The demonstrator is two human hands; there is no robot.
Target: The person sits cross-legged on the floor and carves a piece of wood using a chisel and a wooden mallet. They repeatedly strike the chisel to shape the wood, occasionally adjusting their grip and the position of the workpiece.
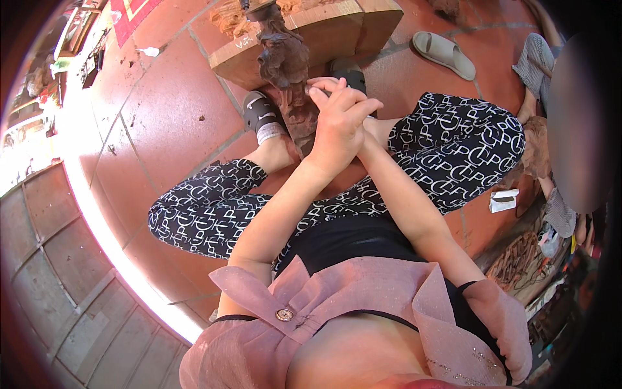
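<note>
One dusty-pink, gauzy top with a round button (284, 315) lies nearest, above black trousers patterned in white (453, 152), the knees spread wide on red-brown floor tiles (165, 123). Beyond the lap the bare hands meet, the left hand (338, 123) laid across the right hand (367, 134), which it mostly hides. Several fingers are bent; whether anything small is pinched between them, I cannot tell.

Just past the fingertips is the dark brown, knobbly wooden carving (282, 55), its lower part between the two feet in their dark slippers (260, 111) (no palm visibly wraps it). Behind its upper part sits a pale wooden block with angled sides (372, 29); contact between them is unclear.

With neither hand seen gripping it, the carving could tip or slide, I judge, if a foot shifted or a sleeve caught it; its fine relief might chip against the block or tiles. Should a sharp tool be hidden in those crossed hands, a slip could nick a finger.

Farther off lies a loose beige slipper (444, 56).
</note>
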